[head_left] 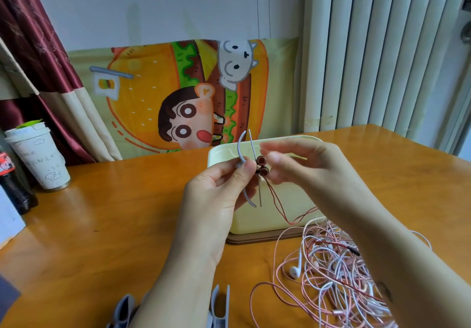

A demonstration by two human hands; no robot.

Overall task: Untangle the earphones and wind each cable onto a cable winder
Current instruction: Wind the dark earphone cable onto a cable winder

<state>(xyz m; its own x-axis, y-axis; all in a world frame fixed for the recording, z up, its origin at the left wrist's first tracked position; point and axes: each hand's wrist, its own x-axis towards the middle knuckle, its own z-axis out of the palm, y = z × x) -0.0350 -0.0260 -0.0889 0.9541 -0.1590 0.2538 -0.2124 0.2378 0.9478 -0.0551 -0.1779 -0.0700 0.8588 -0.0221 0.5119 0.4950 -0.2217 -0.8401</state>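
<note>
Spreading across the lower half of the view, the orange-brown wooden table (102,225) carries everything. Behind it a cartoon burger cloth (178,85) hangs on the wall, with a white radiator (382,47) to the right and a dark red curtain (33,47) to the left. A pale yellow box (267,218) stands mid-table on a brown board (254,240).

Right of the box and nearer the person, the tangle of earphone cables (331,276), pink, white and red, lies heaped on the table, partly under the right forearm; a white earbud (294,272) sits at its left edge. At the far left stand a paper cup (38,159) and a cola bottle (11,182). Two spare winders (219,307), grey, lie at the bottom edge beside the left forearm.

Both hands are raised in front of the box. The left hand (219,190) pinches a grey cable winder (248,200) between thumb and curled fingers, its curved arms sticking out above and below the grip. Two red earbuds (262,165) sit one above the other against the winder, just right of the left thumb tip. Their red cable (276,202) drops from them and runs into the tangle. The right hand (305,167) is motion-blurred, fingers reaching left to just beside the earbuds; whether it grips them cannot be told.
</note>
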